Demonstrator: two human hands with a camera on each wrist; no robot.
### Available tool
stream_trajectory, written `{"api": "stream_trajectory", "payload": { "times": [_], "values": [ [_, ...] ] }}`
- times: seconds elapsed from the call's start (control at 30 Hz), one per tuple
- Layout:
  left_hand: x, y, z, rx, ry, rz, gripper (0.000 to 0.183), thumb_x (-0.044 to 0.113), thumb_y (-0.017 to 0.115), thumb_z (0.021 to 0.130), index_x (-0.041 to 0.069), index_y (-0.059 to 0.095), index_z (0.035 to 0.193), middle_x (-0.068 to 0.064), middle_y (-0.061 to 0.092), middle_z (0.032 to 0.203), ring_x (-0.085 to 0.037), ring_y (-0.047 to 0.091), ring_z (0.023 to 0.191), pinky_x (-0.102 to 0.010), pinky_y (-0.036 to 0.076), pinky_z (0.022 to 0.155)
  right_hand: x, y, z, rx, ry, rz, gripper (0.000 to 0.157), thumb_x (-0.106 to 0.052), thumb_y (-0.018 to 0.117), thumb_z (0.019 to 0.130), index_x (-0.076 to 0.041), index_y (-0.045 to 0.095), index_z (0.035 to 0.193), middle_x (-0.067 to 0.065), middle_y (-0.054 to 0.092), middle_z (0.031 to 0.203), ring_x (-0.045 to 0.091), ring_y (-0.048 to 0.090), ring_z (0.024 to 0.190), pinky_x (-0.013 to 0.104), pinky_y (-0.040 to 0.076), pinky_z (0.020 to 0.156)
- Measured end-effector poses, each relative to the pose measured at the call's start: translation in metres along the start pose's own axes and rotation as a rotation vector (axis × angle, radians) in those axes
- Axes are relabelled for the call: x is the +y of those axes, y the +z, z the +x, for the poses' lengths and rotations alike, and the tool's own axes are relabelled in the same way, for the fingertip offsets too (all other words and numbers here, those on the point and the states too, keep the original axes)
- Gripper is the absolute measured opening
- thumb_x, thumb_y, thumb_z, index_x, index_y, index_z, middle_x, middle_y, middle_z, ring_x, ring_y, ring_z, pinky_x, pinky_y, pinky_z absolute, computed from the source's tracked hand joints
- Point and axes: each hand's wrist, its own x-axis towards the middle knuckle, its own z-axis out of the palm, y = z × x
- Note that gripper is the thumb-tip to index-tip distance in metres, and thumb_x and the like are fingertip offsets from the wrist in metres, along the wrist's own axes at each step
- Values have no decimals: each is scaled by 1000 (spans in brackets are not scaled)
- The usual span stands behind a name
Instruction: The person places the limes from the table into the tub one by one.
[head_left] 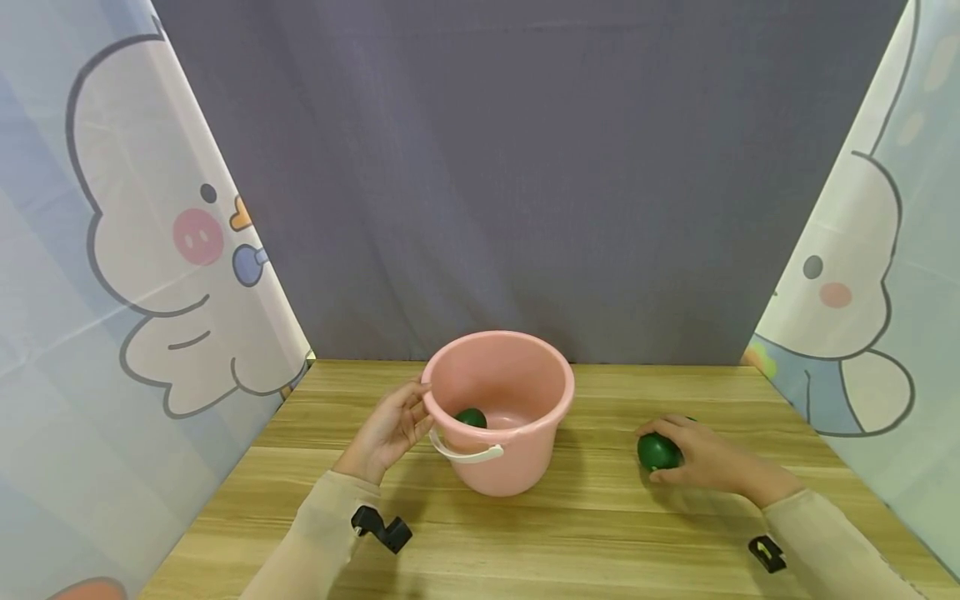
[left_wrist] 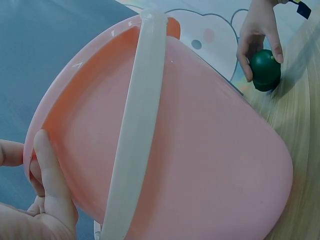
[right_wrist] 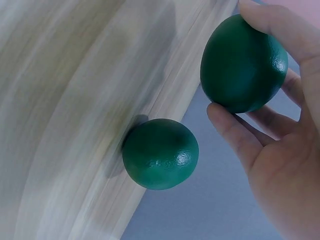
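Meanwhile the left hand (head_left: 390, 429) is gripping the pink bucket (head_left: 517, 454) by its rim while the right hand (head_left: 708, 462) is pinching an unlabelled green ball (head_left: 657, 451) on the desk (head_left: 600, 533).

The wooden table (head_left: 600, 533) carries a pink bucket (head_left: 517, 467) and a green ball (right_wrist: 160, 153).

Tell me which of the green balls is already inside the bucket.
The green ball lying on the pink bucket's floor. The other two sit outside on the table, one gripped by the right hand.

We find the pink bucket (head_left: 501, 400) mid-table, its mouth unobstructed from above. Left of it, our left hand (head_left: 392, 429) blocks the rim; right of it, bare table (head_left: 600, 500), then two green fruits (right_wrist: 160, 154).
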Motion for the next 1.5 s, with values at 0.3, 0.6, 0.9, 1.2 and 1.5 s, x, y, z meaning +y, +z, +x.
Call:
{"api": "stream_trajectory", "payload": {
  "times": [0.3,0.6,0.9,1.2,1.5],
  "values": [
    [0,0,-1,-8,2,2,33,8,48,101,5,46,134,-4,56,108,-7,62,76,-14,56,64,-3,-4,3,68,-44,-30,55,-28,89,77,-16,62,123,9,59,115,20,61,92,29,56,67],
    [0,0,-1,-3,-2,-8,29,7,50,100,6,49,129,-4,56,108,-8,63,76,-15,57,64,-6,-8,8,79,-71,-52,56,-26,90,75,-14,63,123,10,60,115,20,63,91,29,57,66],
    [1,0,-2,3,-6,-8,34,7,49,100,5,46,134,-5,55,109,-7,62,75,-14,56,62,-10,-16,12,59,-58,-50,56,-24,89,77,-13,61,124,12,58,118,23,62,94,32,58,68],
    [1,0,-2,-3,-5,2,33,7,48,101,5,46,134,-4,56,109,-7,63,76,-15,56,63,-17,-24,18,89,-109,-80,58,-18,89,75,-13,61,125,11,58,121,26,61,98,33,58,69],
    [1,0,-2,-11,-10,0,32,7,49,101,5,46,132,-4,56,109,-8,62,76,-14,56,63,-21,-29,24,110,-124,-114,57,-20,90,74,-14,62,125,9,59,122,26,62,101,35,59,72]
  ]
}}
